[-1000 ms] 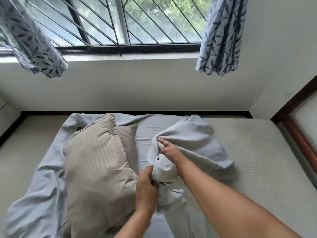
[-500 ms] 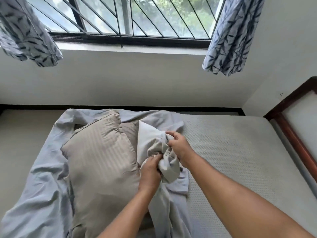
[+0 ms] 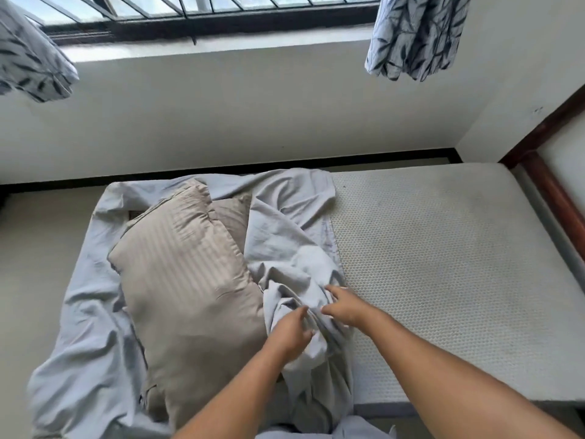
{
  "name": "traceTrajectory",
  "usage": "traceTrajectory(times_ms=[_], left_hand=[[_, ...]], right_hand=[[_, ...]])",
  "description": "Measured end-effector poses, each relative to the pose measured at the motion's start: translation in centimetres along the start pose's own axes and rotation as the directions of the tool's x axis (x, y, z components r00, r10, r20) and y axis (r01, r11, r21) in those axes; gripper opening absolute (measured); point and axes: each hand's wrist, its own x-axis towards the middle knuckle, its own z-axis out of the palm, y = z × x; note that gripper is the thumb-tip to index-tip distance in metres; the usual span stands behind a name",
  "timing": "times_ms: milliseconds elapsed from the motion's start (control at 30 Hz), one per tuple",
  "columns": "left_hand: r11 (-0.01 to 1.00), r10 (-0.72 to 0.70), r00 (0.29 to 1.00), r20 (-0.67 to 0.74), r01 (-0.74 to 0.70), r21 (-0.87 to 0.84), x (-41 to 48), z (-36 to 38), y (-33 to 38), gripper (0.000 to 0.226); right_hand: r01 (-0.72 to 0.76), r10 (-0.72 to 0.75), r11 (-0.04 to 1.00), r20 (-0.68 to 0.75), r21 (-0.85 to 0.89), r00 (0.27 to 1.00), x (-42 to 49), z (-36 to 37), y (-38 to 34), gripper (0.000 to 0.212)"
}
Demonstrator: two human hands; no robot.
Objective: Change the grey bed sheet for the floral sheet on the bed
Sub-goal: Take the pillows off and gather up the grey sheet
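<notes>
Grey sheet (image 3: 285, 248) was off the right side, heaped across the left half of the mattress (image 3: 443, 264), whose bare, dimpled top showed on the right. On the sheet sat a big beige striped pillow (image 3: 183, 274), with a second pillow (image 3: 232, 217) tucked behind its far right corner. Up top, a leaf-print curtain (image 3: 411, 33) hung at the right of the barred window (image 3: 221, 14), another curtain (image 3: 28, 64) at the left. Down near the front edge, both hands were on the bunched fabric just right of the pillow. The left hand (image 3: 289, 332) had fingers curled into a fold, gripping it. The right hand (image 3: 345, 307), just beside, rested there with fingers stretched out, holding nothing.
</notes>
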Motion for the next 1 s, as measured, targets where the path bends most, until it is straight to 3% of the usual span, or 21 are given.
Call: traceTrajectory(times_ms=[233, 400, 500, 633, 800, 1000], left_hand=[[0.991, -0.126, 0.964, -0.233, 0.134, 0.016, -2.0, -1.1, -2.7, 0.059], [0.942, -0.304, 0.863, -0.403, 0.335, 0.006, -4.2, -3.8, -7.5, 0.064], [0.887, -0.453, 0.777, -0.436, 0.443, -0.131, -5.5, -5.3, -11.4, 0.075], [0.802, -0.598, 0.691, -0.407, 0.509, -0.314, -6.4, -6.5, -17.1, 0.087], [0.694, -0.697, 0.649, -0.306, 0.502, -0.516, -5.2, -6.9, -24.2, 0.104], [0.45, -0.769, 0.63, -0.105, 0.417, -0.79, -3.5, -6.0, -31.2, 0.133]], right_hand=[[0.063, -0.051, 0.99, 0.094, -0.128, 0.994, 1.4, 1.7, -0.4, 0.07], [0.152, -0.119, 0.955, 0.139, -0.255, 0.983, 1.6, 5.2, -4.5, 0.076], [0.219, -0.162, 0.92, 0.193, -0.326, 0.968, 2.0, 8.1, -6.8, 0.072], [0.211, -0.14, 0.906, 0.213, -0.367, 0.967, 2.8, 11.5, -9.2, 0.075], [0.165, -0.094, 0.886, 0.18, -0.434, 0.979, 5.3, 15.5, -11.0, 0.087], [0.005, 0.025, 0.898, 0.063, -0.44, 0.998, 9.2, 18.3, -10.9, 0.123]])
